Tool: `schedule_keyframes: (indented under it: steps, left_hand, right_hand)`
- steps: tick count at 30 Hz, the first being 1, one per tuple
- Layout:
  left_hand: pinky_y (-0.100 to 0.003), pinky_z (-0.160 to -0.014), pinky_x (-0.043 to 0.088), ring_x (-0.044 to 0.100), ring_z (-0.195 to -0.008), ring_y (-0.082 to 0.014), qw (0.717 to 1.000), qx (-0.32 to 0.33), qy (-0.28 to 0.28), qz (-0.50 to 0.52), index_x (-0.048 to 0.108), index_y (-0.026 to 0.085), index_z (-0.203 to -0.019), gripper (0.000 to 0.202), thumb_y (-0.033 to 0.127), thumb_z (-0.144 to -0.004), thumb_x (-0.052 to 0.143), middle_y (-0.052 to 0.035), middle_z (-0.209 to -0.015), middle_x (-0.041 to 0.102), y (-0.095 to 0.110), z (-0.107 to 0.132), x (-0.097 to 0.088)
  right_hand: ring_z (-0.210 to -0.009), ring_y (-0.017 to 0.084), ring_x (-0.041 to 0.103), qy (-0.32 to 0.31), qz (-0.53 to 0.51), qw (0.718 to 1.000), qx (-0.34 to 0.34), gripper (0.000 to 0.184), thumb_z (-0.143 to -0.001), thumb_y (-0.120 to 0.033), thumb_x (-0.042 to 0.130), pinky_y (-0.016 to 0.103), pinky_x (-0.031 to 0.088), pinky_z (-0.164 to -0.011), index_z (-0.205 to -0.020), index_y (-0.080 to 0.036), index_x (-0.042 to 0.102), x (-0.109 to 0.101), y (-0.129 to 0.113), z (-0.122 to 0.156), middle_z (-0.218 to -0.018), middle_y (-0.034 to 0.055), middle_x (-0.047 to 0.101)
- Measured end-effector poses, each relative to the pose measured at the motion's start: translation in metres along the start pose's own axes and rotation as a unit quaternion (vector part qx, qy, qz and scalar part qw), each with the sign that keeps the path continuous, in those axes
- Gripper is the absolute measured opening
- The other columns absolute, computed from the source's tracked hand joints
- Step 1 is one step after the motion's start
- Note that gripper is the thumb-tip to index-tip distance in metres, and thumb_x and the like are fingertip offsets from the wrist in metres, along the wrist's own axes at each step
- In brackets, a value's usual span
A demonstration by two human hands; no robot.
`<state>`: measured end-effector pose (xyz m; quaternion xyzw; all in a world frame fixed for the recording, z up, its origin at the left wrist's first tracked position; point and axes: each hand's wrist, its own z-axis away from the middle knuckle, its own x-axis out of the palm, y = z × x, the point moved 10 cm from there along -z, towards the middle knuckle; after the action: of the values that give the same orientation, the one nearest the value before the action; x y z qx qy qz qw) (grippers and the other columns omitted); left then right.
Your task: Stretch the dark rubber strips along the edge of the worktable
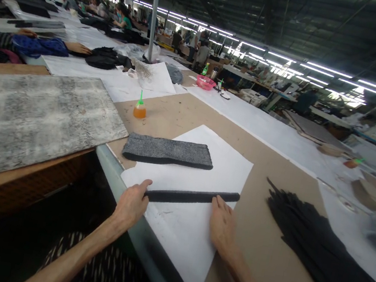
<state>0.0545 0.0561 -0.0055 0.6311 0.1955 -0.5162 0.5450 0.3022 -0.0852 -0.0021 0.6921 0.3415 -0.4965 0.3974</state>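
A long, narrow black strip [183, 197] lies nearly level across a large white sheet of paper [187, 240]. Its left end is pinched by my left hand [132, 202], with the thumb on top. Close to the other end, my right hand [223, 221] has its fingertips together at the strip's lower edge; its thumb is hidden. Just beyond the strip, a folded grey knitted piece [168, 150] with a dark lower edge rests partly on the paper.
Beyond the knit stands a small oil bottle [139, 110] with a green nozzle. A speckled board [36, 113] is at left, a heap of black fabric strips [320, 245] at right. A co-worker's hand [77, 48] touches dark cloth at the far left. A metal post [154, 13] rises behind.
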Motion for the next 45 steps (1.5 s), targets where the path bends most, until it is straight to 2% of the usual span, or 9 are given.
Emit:
schedule_keyframes:
  steps: [6,10,13,17,20,23,27,34,45]
  left_hand:
    - [-0.029,-0.076,0.043,0.058,-0.086,-0.0207,1.0,0.014,0.01,0.012,0.049,0.022,-0.12,0.047,0.01,-0.075,0.044,-0.0071,-0.095,0.063,0.005,-0.002,-0.001]
    - [-0.027,-0.079,0.041,0.057,-0.09,-0.0187,0.999,0.027,0.011,0.031,0.049,0.021,-0.12,0.048,0.009,-0.074,0.045,-0.0064,-0.097,0.062,0.001,-0.002,-0.005]
    - [-0.026,-0.077,0.042,0.057,-0.086,-0.0175,0.998,0.04,0.018,0.046,0.05,0.021,-0.119,0.048,0.006,-0.073,0.043,-0.0048,-0.093,0.062,-0.003,-0.003,-0.008]
    - [-0.026,-0.075,0.042,0.057,-0.082,-0.0168,0.996,0.056,0.03,0.069,0.051,0.021,-0.116,0.049,0.004,-0.071,0.042,-0.0032,-0.089,0.063,-0.005,-0.005,-0.007]
    - [-0.026,-0.073,0.043,0.057,-0.08,-0.0161,0.993,0.062,0.04,0.096,0.051,0.02,-0.116,0.047,0.005,-0.073,0.042,-0.003,-0.089,0.063,-0.009,-0.004,-0.005]
    - [-0.025,-0.075,0.043,0.056,-0.083,-0.0159,0.991,0.073,0.048,0.102,0.055,0.02,-0.112,0.044,0.004,-0.073,0.041,-0.0034,-0.091,0.063,-0.01,-0.002,-0.006]
    - [-0.028,-0.078,0.043,0.054,-0.089,-0.019,0.992,0.109,0.045,0.036,0.061,0.019,-0.101,0.037,0.003,-0.076,0.039,-0.0045,-0.09,0.063,0.002,0.002,-0.014]
    - [-0.034,-0.074,0.042,0.054,-0.08,-0.0217,0.98,0.152,0.021,-0.123,0.063,0.017,-0.083,0.025,0.007,-0.081,0.041,-0.0066,-0.08,0.059,0.019,0.0,-0.015]
    - [-0.032,-0.072,0.04,0.046,-0.083,-0.0211,0.949,0.278,0.036,-0.146,0.057,0.016,-0.079,0.01,0.009,-0.076,0.051,-0.0066,-0.086,0.055,0.019,0.01,-0.012]
  right_hand:
    - [-0.098,0.023,0.051,0.009,-0.017,1.0,-0.007,0.043,-0.078,-0.002,0.033,0.034,0.038,-0.085,-0.109,-0.014,0.06,-0.004,0.017,-0.015,-0.109,0.0126,0.057]
    - [-0.094,0.026,0.051,0.043,-0.039,0.998,0.019,0.04,-0.08,-0.005,0.033,0.038,0.04,-0.081,-0.11,-0.014,0.058,-0.021,0.019,-0.015,-0.103,0.0141,0.056]
    - [-0.098,0.024,0.051,0.067,-0.155,0.985,-0.043,0.032,-0.086,-0.016,0.035,0.037,0.041,-0.084,-0.109,-0.017,0.057,-0.042,-0.022,-0.019,-0.107,0.0111,0.055]
    - [-0.103,0.019,0.05,0.027,-0.323,0.93,-0.171,0.028,-0.088,-0.023,0.038,0.031,0.04,-0.09,-0.11,-0.02,0.055,-0.066,-0.113,-0.023,-0.115,0.0055,0.054]
    - [-0.099,0.017,0.052,-0.014,-0.35,0.909,-0.227,0.029,-0.086,-0.016,0.041,0.03,0.041,-0.088,-0.11,-0.021,0.056,-0.071,-0.165,-0.028,-0.11,0.0042,0.057]
    - [-0.089,0.018,0.053,-0.026,-0.315,0.913,-0.257,0.028,-0.083,-0.009,0.043,0.029,0.042,-0.08,-0.101,-0.021,0.06,-0.067,-0.188,-0.031,-0.096,0.0035,0.06]
    - [-0.083,0.017,0.051,-0.017,-0.29,0.92,-0.263,0.024,-0.084,-0.008,0.044,0.027,0.041,-0.076,-0.094,-0.021,0.062,-0.063,-0.189,-0.034,-0.087,0.0025,0.059]
    - [-0.08,0.016,0.049,0.01,-0.293,0.913,-0.283,0.02,-0.086,-0.011,0.046,0.028,0.038,-0.075,-0.087,-0.021,0.062,-0.064,-0.19,-0.032,-0.084,0.0016,0.057]
    - [-0.079,0.016,0.048,0.098,-0.262,0.884,-0.375,0.016,-0.085,-0.011,0.049,0.029,0.041,-0.073,-0.091,-0.017,0.062,-0.07,-0.193,-0.013,-0.084,0.0035,0.057]
